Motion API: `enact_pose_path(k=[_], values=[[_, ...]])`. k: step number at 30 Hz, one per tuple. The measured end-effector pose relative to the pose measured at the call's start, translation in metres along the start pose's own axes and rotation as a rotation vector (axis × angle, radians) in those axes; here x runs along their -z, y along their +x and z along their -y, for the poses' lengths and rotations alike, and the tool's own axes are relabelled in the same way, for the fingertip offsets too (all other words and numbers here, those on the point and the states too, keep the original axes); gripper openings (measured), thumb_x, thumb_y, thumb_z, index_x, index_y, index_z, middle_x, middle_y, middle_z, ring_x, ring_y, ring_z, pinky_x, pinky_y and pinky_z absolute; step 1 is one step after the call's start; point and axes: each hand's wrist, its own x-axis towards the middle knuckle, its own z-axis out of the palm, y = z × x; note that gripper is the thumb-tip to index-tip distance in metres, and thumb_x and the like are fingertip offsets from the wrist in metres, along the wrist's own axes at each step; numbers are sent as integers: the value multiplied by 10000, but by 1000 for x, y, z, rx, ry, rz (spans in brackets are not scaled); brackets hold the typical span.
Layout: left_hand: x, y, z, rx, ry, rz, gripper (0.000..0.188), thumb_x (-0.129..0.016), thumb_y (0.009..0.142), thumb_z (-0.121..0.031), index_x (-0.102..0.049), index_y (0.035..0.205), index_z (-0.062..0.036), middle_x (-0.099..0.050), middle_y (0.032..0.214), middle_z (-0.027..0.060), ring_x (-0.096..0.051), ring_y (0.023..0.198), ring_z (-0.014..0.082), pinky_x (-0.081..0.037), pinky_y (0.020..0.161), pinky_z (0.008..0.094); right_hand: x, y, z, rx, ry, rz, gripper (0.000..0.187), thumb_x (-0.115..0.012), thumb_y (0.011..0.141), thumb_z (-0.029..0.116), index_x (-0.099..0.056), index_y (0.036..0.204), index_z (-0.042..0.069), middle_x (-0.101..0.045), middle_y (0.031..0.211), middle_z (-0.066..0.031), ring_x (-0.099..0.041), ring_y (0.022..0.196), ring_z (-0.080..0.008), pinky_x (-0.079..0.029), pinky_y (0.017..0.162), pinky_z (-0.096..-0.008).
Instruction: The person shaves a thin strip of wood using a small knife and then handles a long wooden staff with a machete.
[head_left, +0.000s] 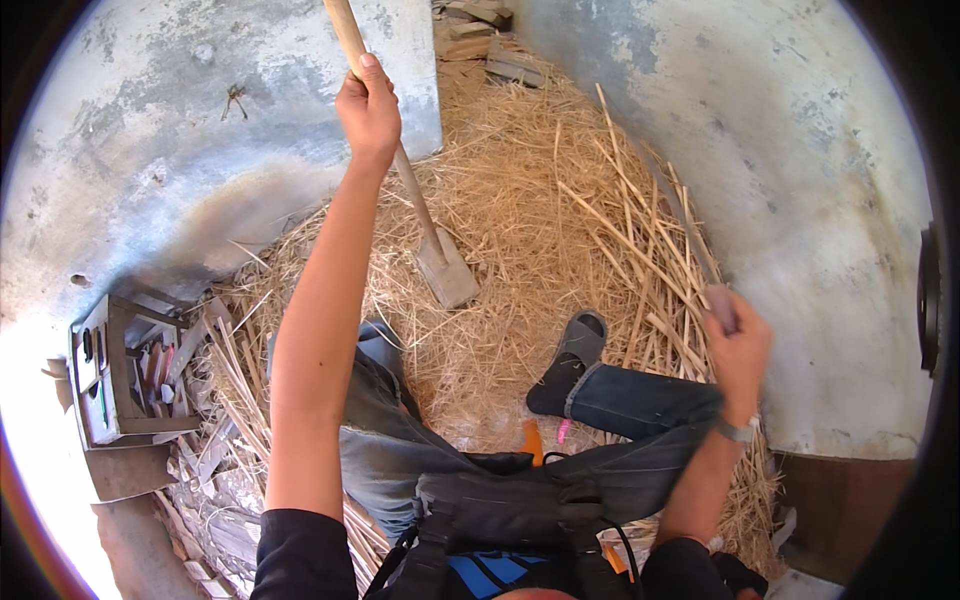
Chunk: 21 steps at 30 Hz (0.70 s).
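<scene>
My left hand (370, 105) is raised and closed around the pale wooden handle of a spade (413, 190). Its small, flat grey blade (449, 275) rests on the straw, pointing toward me. Off to the right, my right hand (738, 345) is closed on the dark grip of a long, thin curved blade (685, 215), which looks like a sickle. This blade reaches away along the wall, slightly blurred, above a bundle of dry stalks (640, 240). Between my hands, loose straw (530, 200) covers the floor.
Pale worn walls stand at left (170, 110) and right (800, 180). A battered box (110, 375) full of odds and ends sits at left. Wood pieces (515, 68) lie in the far gap. My bent leg (640, 405) and sandalled foot (572, 360) are on the straw.
</scene>
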Motion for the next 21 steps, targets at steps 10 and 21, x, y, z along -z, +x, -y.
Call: enact_pose_path(k=[10, 21], values=[[-6, -4, -1, 38, 80, 85, 416, -464, 1109, -448, -460, 871, -106, -430, 663, -36, -418, 544, 68, -400, 502, 265, 48, -62, -174, -243, -470, -28, 394, -765, 808, 139, -748, 1191, 44, -716, 846, -249, -705, 792, -421, -545, 734, -435], [-14, -3, 4, 15, 62, 108, 409, -474, 1110, -430, -467, 868, -100, -425, 642, -36, -406, 529, 68, -390, 483, 266, -35, -204, -326, -892, -306, -248, 339, -733, 884, 267, -753, 894, -71, -664, 685, -230, -602, 594, -345, -446, 605, -490]])
